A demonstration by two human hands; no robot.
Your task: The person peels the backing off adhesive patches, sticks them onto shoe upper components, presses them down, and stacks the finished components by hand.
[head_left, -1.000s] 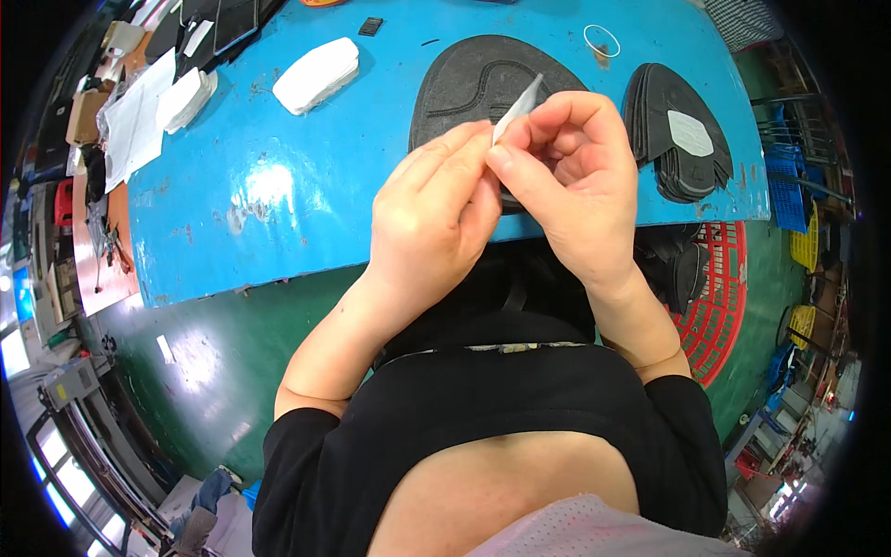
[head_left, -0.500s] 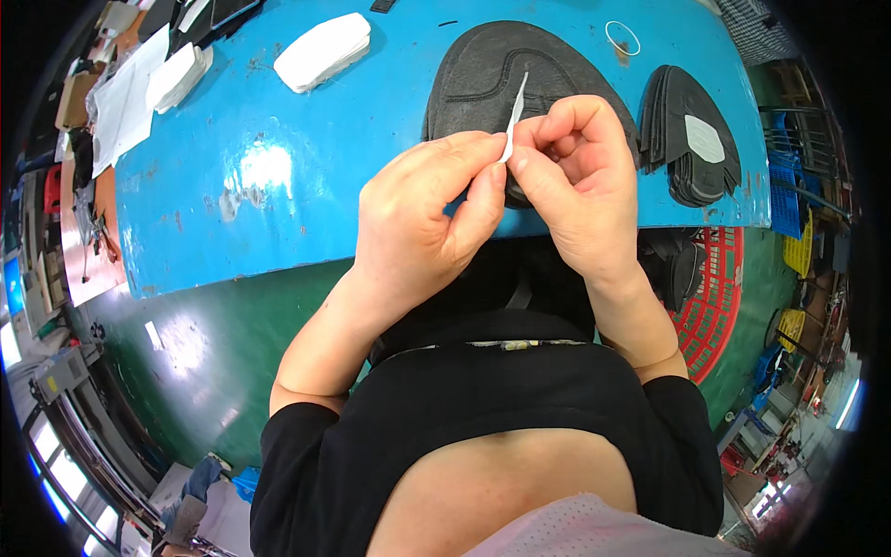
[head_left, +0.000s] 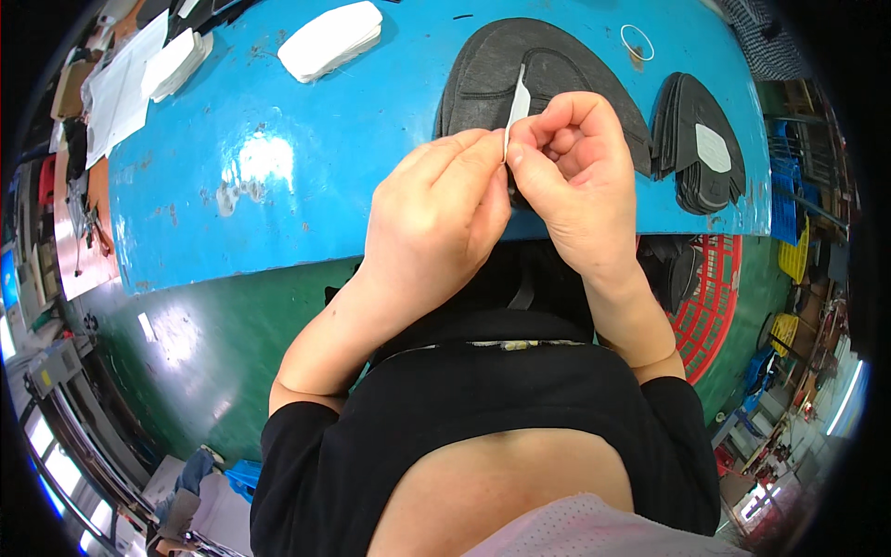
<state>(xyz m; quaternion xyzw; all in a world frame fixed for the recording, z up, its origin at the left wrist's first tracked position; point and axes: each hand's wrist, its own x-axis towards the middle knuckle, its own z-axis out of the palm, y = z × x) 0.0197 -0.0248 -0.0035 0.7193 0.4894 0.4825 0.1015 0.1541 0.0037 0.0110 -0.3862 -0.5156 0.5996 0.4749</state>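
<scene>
A thin white piece [head_left: 519, 104], seen nearly edge-on, is pinched between my two hands. My left hand [head_left: 436, 209] grips its lower end from the left with thumb and fingers. From the right, my right hand [head_left: 580, 176] pinches the same piece with thumb and forefinger, the other fingers curled. Whether it is paper or cloth I cannot tell. Beyond my hands lies a stack of black rounded panels [head_left: 483, 60] with a stitched curved line; my hands hide its near part.
Stacked white pieces [head_left: 331, 42] and another white stack [head_left: 174, 67] lie on the blue table [head_left: 306, 176]. To the right are black cut pieces [head_left: 673, 121] with a white patch [head_left: 713, 147] and a white ring [head_left: 638, 43]. A red plastic basket [head_left: 710, 306] stands below the table's edge.
The white piece has turned and shows more of its face. My left hand has shifted slightly right, its fingers closer together. The view has shifted a little.
</scene>
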